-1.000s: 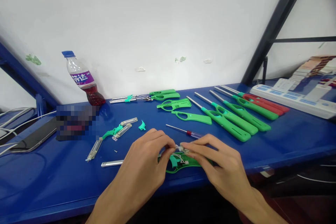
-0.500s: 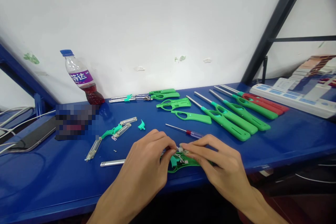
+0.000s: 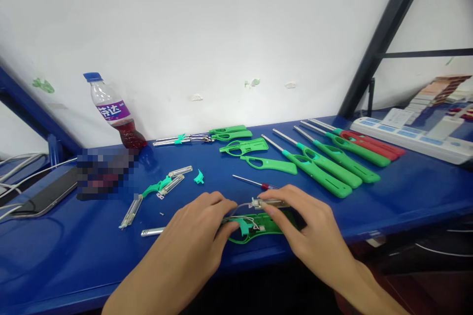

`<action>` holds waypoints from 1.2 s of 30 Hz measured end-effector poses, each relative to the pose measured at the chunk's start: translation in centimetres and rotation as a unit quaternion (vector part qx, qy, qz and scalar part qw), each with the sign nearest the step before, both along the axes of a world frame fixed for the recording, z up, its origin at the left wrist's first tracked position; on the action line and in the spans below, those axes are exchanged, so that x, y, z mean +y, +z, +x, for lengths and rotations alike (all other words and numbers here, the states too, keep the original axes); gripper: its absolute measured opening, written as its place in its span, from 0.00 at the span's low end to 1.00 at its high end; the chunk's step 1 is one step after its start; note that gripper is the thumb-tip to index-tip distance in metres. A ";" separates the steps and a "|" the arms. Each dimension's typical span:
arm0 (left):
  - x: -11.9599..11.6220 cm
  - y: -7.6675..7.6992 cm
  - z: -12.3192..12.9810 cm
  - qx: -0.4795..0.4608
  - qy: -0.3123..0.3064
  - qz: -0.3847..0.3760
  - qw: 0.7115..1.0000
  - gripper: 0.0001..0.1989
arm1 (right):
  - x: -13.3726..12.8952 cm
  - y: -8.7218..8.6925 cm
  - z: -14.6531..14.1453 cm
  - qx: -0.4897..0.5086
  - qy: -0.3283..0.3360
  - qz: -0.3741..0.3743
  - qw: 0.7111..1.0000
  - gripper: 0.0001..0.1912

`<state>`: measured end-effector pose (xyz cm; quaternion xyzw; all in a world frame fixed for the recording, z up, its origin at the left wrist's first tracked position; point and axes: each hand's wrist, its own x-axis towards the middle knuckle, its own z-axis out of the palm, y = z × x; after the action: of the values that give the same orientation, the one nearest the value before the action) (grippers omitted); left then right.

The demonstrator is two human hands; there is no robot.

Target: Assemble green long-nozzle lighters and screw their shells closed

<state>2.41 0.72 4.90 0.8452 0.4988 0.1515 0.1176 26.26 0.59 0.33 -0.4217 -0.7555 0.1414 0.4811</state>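
Observation:
An opened green lighter shell (image 3: 275, 225) lies near the table's front edge, with white wires and a teal trigger piece (image 3: 244, 227) in it. My right hand (image 3: 314, 226) pinches a clear fuel tank (image 3: 271, 203) just above the shell. A thin tube runs from the tank's tip towards my left hand (image 3: 201, 229), whose thumb and fingers are closed at the shell's left end; what they grip is hidden. The metal barrel (image 3: 152, 232) sticks out to the left of that hand. Behind my right hand lies a screwdriver (image 3: 247, 180), its handle partly covered.
Several long green lighters (image 3: 321, 175) and red ones (image 3: 373, 142) lie at the right, before a power strip (image 3: 410, 141). Empty green shells (image 3: 269, 163) and metal barrels (image 3: 181, 140) rest at the back. Clear tanks (image 3: 131, 210), a bottle (image 3: 116, 110) and a phone (image 3: 46, 192) are left.
My hands have moved apart, the left one shifting left. The clear tank and the thin tube now show between them above the shell.

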 end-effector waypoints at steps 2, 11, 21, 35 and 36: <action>0.1 -0.1 0.1 0.017 -0.003 -0.034 0.999 0.11 | 0.1 0.2 0.1 0.009 0.000 -0.020 1.000 0.06; 0.4 0.2 0.6 0.033 0.012 -0.054 0.998 0.15 | 0.3 0.3 0.1 -0.019 -0.002 -0.073 0.997 0.08; 0.3 -0.8 0.2 0.029 -0.004 -0.020 0.999 0.24 | 0.3 0.1 0.3 -0.029 -0.002 -0.082 0.996 0.09; 0.9 -0.2 0.3 0.060 0.013 -0.021 0.998 0.18 | 0.0 0.1 0.2 -0.071 0.002 -0.067 0.995 0.11; 0.8 -0.2 0.4 0.065 0.013 -0.020 0.998 0.19 | 0.0 0.2 0.2 -0.076 0.003 -0.067 0.995 0.11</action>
<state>2.78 1.57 4.73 0.8443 0.5190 0.0880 0.1001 26.47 0.59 0.49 -0.4598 -0.7804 0.1606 0.3922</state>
